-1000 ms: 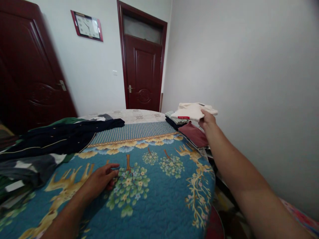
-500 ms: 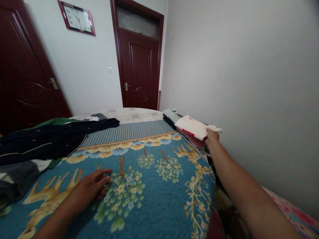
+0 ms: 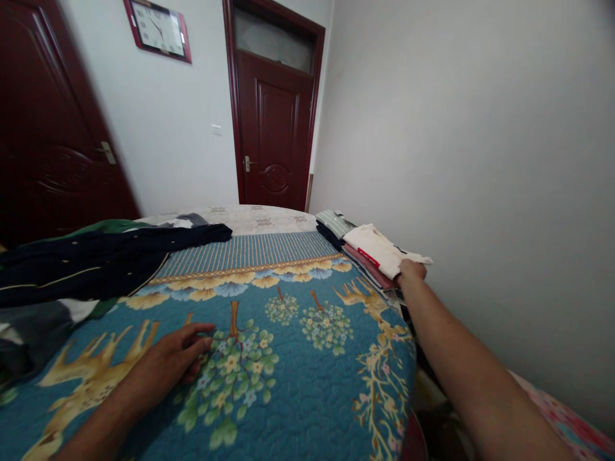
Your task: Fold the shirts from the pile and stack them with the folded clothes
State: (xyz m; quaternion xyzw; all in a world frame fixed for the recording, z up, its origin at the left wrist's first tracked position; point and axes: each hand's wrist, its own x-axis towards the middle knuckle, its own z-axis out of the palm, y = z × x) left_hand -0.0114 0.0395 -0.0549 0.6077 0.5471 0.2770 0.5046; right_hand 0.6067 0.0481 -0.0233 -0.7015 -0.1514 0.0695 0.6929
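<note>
A folded white shirt (image 3: 372,248) with a red label strip lies over a stack of folded clothes at the table's right edge. My right hand (image 3: 412,271) is closed on the shirt's near right end, its fingertips partly hidden. Beneath the shirt shows a folded reddish garment (image 3: 369,261), and just behind it sits a striped pale green garment (image 3: 335,223). My left hand (image 3: 185,349) is open with fingers loosely bent, holding nothing, over the blue patterned cover (image 3: 307,390).
Dark navy clothing (image 3: 110,256) lies loosely spread on the left, with a grey and white garment (image 3: 43,333) nearer me. A pale tablecloth (image 3: 262,219) covers the far end of the table. The wall (image 3: 456,160) rises close along the right side.
My right hand has moved slightly down with the end of the white shirt, and the shirt now slopes more over the stack. The left hand stays nearly still. The view has shifted slightly.
</note>
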